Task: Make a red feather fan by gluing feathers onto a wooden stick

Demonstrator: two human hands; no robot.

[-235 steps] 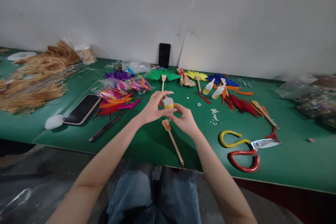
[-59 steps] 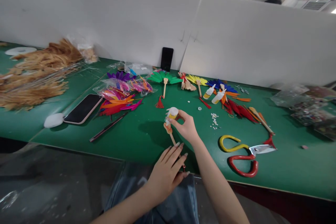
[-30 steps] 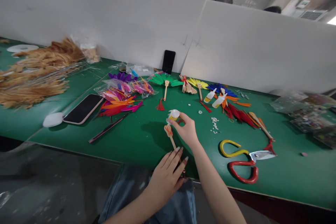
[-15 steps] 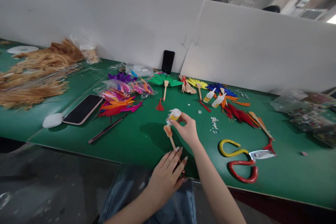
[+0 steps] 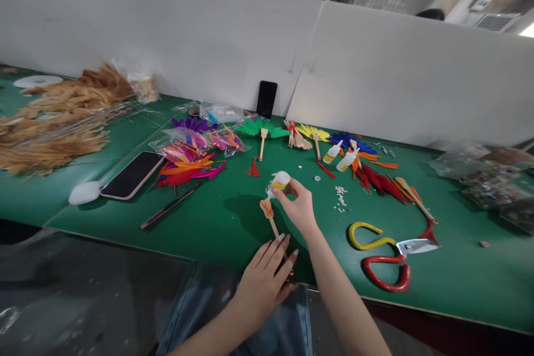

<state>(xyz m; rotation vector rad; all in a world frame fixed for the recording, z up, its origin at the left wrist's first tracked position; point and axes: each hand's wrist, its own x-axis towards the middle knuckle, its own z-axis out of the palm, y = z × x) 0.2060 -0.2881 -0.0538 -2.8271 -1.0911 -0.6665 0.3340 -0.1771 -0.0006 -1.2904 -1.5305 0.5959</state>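
Observation:
My right hand pinches a small white glue bottle with a yellow label, tipped so its nozzle points down. The nozzle is at the rounded head of a small wooden fan handle, which bears a red-orange mark or thread; whether they touch I cannot tell. Near the table's front edge my left hand lies over the lower stick, pressing it down with its fingers. The fingers cover part of the stick, and a bit of red shows at its lower end.
Scissors with yellow and red handles lie to the right, near small white beads. Two more glue bottles lie behind. Finished feather fans, loose feathers, a pen and a phone are around. A white partition borders the back.
The glue bottle in my right hand has shifted very slightly to the right. My left hand stays on the stick. A person behind the partition has moved a little.

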